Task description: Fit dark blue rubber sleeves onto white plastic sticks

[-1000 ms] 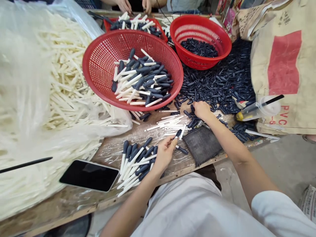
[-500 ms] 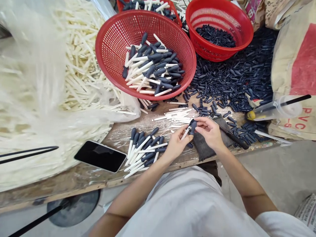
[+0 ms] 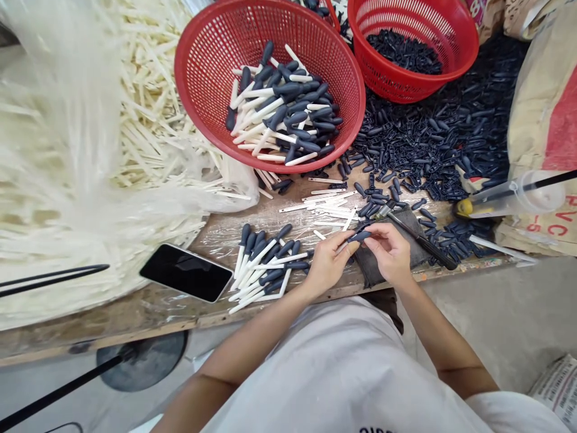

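My left hand (image 3: pixel 328 264) is closed around a white strip whose end runs into a dark blue handle piece (image 3: pixel 359 236). From the other side, the fingertips of my right hand (image 3: pixel 390 252) pinch that same handle piece. Both hands meet over the left edge of a dark flat pad (image 3: pixel 368 270). Most of the white strip is hidden by my fingers. Just beyond them lie loose white strips (image 3: pixel 331 210) with holes at their ends. To the left is a pile of white strips with dark handles (image 3: pixel 265 264).
A red basket (image 3: pixel 198 60) holds more handled strips; another red basket (image 3: pixel 415 90) holds dark pieces. Loose dark pieces (image 3: pixel 451 138) heap at right. A black-handled tool (image 3: pixel 421 237) rests across the pad. A phone (image 3: pixel 186 272) and plastic-wrapped white strips (image 3: pixel 148 114) are at left.
The handle piece has turned from upright to nearly level between my hands. My fingers have closed in around it, and both hands sit slightly lower. The whole view has shifted a little.
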The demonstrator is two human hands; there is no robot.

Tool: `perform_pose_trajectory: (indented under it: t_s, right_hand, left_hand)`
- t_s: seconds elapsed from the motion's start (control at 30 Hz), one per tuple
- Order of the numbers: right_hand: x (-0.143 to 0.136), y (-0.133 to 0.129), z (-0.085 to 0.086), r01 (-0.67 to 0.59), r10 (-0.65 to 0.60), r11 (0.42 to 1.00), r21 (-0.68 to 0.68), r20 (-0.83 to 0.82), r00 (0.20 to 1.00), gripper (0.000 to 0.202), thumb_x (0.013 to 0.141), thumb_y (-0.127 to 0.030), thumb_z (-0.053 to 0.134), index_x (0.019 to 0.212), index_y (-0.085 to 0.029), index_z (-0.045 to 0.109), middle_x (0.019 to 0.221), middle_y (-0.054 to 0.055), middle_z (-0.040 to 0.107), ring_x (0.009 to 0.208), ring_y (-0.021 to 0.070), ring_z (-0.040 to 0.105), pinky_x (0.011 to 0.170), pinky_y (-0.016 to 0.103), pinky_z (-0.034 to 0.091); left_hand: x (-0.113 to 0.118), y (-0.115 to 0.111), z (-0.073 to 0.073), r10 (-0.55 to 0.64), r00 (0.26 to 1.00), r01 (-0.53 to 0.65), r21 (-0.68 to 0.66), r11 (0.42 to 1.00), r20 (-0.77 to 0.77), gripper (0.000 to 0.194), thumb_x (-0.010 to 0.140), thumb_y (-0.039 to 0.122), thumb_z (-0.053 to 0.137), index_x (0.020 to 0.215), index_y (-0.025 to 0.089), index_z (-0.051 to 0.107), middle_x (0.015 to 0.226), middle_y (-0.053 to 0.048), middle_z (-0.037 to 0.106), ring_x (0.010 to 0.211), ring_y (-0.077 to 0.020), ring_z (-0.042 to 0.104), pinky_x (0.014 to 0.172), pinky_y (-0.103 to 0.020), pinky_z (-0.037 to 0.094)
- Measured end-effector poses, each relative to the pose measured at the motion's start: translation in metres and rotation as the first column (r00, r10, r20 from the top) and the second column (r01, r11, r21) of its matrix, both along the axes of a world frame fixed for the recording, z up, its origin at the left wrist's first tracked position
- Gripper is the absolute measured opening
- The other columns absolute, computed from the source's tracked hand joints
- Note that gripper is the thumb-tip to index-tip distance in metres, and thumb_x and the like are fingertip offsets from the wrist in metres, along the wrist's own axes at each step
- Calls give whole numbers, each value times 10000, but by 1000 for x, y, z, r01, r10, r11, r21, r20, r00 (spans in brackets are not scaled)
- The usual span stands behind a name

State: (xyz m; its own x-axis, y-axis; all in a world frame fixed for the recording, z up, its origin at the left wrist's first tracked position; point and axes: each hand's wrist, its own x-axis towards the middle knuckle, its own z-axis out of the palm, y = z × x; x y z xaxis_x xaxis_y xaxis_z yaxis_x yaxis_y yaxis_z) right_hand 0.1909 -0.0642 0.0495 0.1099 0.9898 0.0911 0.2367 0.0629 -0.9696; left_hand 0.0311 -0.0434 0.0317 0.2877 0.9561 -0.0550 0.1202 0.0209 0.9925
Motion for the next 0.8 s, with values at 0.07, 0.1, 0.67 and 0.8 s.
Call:
perform_pose_trajectory:
  t_s: [0.07, 0.1, 0.67, 0.8]
  right_hand:
    - [4, -3, 4, 6, -18, 996, 88, 138, 990, 121, 898, -262, 632, 1008, -238, 675, 1009, 37, 655, 860, 159, 653, 780, 322, 579]
    - [6, -4, 7, 9, -33, 992, 123, 195, 980, 133, 890, -255, 645, 1017, -237, 680, 1029, 43, 639, 858, 157, 641, 787, 324, 572]
    - [24, -14, 14, -134, 169, 968, -211, 156, 973, 199, 898, -362, 628, 1040, -247, 706, 921, 18, 712, 802, 168, 671, 753, 308, 557]
    - [24, -18, 11, -164, 196, 957, -241, 114, 974, 188, 892, -367, 636, 1020, -241, 693, 899, 16, 701, 801, 171, 671, 741, 306, 559]
  left_hand:
    - [-2, -1, 0, 29, 998, -24, 93, 995, -53, 197, 886, 292, 648, 1023, 178, 734, 944, -54, 736, 833, -171, 655, 762, -278, 499]
    - [-3, -2, 0, 38, 996, -27, 136, 990, -78, 192, 884, 291, 659, 1020, 178, 734, 905, -50, 727, 793, -162, 643, 731, -270, 492]
    - [-12, -10, 2, -139, 945, 221, 263, 939, -296, 289, 966, 401, 543, 1070, 186, 705, 830, -58, 692, 743, -160, 620, 703, -265, 454]
    - [-12, -12, 0, -156, 956, 222, 269, 937, -247, 262, 969, 360, 539, 1043, 175, 709, 799, -50, 683, 712, -151, 606, 679, -255, 451]
